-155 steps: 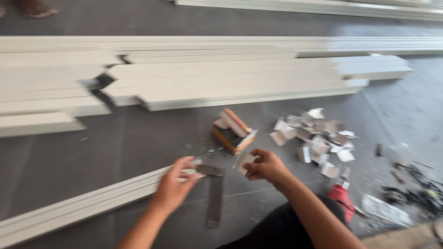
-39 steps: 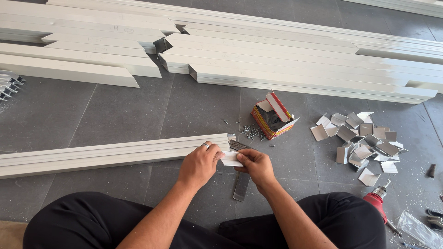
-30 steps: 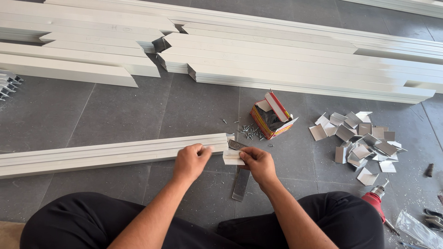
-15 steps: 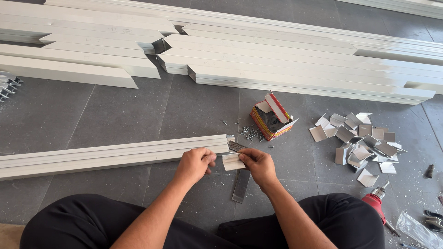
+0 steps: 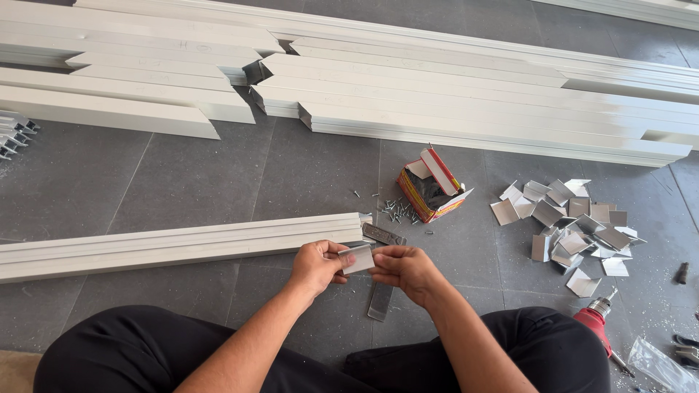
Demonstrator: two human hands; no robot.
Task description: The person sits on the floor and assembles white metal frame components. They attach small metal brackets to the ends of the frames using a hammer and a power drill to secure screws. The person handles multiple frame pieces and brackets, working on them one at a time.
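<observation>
Bracket (image 5: 358, 257), small and grey, sat pinched between left hand (image 5: 317, 266) and right hand (image 5: 405, 268), just below-right of the long profile's (image 5: 182, 244) end.

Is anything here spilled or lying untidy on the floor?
Yes. Small screws lie scattered on the floor beside the torn-open cardboard box, outside it. To the right, bent metal brackets lie in a loose, unsorted heap.

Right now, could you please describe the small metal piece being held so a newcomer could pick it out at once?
Start at the long white bar lying on the grey floor. Just past its right end, the left hand and right hand pinch a small bent metal piece between them. Unlike the similar pieces piled at right, it is off the floor.
</observation>
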